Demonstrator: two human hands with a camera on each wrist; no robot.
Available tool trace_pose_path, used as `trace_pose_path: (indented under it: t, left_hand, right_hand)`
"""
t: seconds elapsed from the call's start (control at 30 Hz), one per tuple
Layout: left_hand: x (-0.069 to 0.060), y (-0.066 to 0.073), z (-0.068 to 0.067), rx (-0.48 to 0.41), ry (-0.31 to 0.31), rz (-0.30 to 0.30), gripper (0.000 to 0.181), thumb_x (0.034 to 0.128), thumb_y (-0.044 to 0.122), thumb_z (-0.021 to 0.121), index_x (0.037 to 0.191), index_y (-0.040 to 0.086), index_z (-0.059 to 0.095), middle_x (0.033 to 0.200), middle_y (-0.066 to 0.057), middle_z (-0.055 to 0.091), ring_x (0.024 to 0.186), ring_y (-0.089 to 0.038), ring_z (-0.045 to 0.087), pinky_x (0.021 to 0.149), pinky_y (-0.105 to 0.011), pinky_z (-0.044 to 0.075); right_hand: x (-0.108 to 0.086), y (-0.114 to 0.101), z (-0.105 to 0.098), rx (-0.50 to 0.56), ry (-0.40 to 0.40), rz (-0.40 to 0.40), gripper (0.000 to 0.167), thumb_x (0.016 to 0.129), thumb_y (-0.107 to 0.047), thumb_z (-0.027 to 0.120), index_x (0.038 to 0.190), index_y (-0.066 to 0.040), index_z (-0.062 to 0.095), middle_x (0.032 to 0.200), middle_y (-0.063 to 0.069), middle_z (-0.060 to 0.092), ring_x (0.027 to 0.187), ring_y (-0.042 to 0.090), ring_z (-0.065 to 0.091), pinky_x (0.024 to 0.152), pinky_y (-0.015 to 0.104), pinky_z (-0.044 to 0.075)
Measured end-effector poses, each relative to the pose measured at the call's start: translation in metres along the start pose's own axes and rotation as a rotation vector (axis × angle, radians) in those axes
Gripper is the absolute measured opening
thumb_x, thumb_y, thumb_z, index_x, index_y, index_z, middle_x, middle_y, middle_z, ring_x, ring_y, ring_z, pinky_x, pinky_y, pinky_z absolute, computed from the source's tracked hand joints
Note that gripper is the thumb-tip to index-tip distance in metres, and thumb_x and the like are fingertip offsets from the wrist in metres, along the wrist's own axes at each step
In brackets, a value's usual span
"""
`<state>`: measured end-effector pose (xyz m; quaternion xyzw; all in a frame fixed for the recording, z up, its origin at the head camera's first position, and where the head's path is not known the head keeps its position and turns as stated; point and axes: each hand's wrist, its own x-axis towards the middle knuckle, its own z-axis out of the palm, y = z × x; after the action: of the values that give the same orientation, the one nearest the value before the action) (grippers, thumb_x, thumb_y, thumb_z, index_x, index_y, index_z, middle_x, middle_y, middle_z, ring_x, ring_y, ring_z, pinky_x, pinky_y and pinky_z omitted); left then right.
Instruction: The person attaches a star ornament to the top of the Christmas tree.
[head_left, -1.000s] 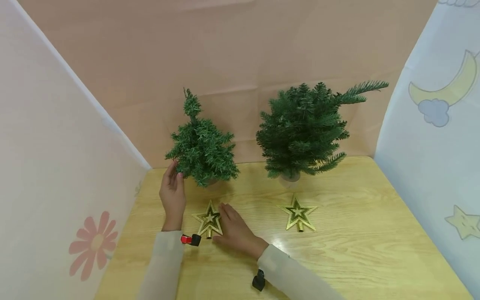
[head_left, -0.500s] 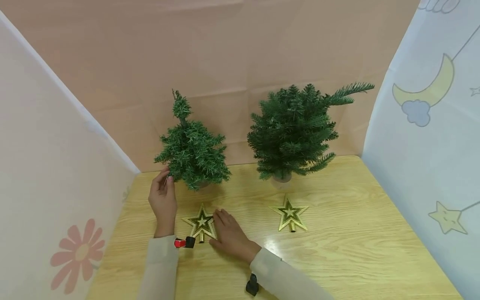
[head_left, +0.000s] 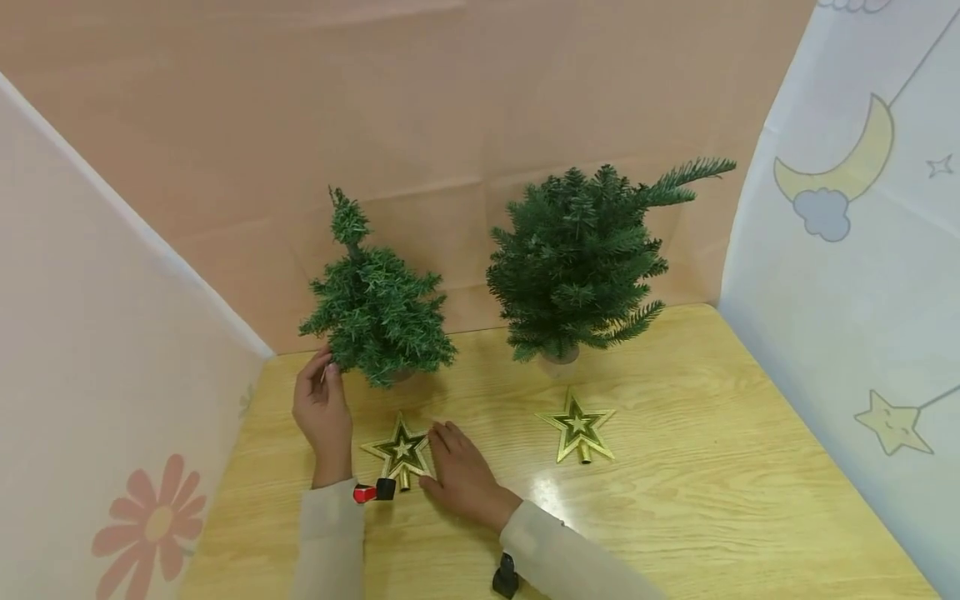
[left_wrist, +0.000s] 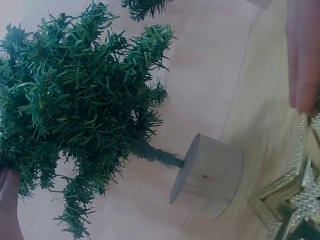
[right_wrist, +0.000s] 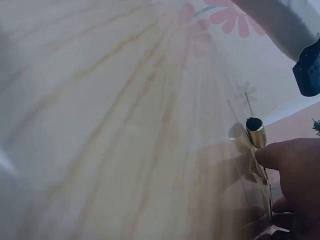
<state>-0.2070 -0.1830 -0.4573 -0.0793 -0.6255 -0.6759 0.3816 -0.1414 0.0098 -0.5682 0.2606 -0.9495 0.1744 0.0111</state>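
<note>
Left hand (head_left: 322, 414) is a bit lower now and pinches the small bushy green tree (head_left: 381, 308) at the back of the bench (head_left: 675, 500). Right hand (head_left: 465, 477), fingers straight, touches the gold five-pointed star (head_left: 402, 451) in front, not lifted yet. Tree work looks unfinished.

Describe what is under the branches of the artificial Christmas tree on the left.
A thin green stem runs down into a round wooden base, which stands on the table. The branches cover the upper stem, and the base hides the table directly beneath it.
</note>
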Motion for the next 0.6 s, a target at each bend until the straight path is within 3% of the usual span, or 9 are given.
trace_pose_path:
  t: [0.27,0.37,0.6]
  left_hand:
    - [0.001,-0.003,0.006,-0.062,0.066,0.042,0.018,0.0944,-0.011,0.053,0.108,-0.022,0.056,0.122,-0.036,0.051,0.121,-0.043,0.048,0.099,-0.030,0.047]
    - [0.000,-0.007,0.007,-0.061,0.083,0.050,0.018,0.0946,-0.011,0.053,0.108,-0.023,0.054,0.121,-0.036,0.051,0.119,-0.041,0.050,0.099,-0.030,0.046]
    - [0.004,-0.031,0.000,-0.054,0.113,0.044,0.019,0.0958,-0.007,0.054,0.110,-0.019,0.057,0.120,-0.029,0.054,0.116,-0.032,0.053,0.093,-0.027,0.048]
  right_hand:
    - [-0.005,0.006,-0.010,0.055,0.012,0.048,0.080,0.093,-0.048,0.061,0.150,0.000,0.031,0.154,0.016,0.033,0.143,0.030,0.027,0.116,0.041,0.024]
    - [-0.007,0.007,-0.013,0.109,0.010,0.062,0.082,0.092,-0.045,0.064,0.151,0.001,0.030,0.153,0.017,0.032,0.143,0.029,0.027,0.116,0.042,0.026]
    - [-0.005,0.009,-0.011,0.213,-0.013,0.096,0.085,0.090,-0.042,0.069,0.152,-0.002,0.028,0.155,0.014,0.030,0.143,0.027,0.027,0.114,0.041,0.030]
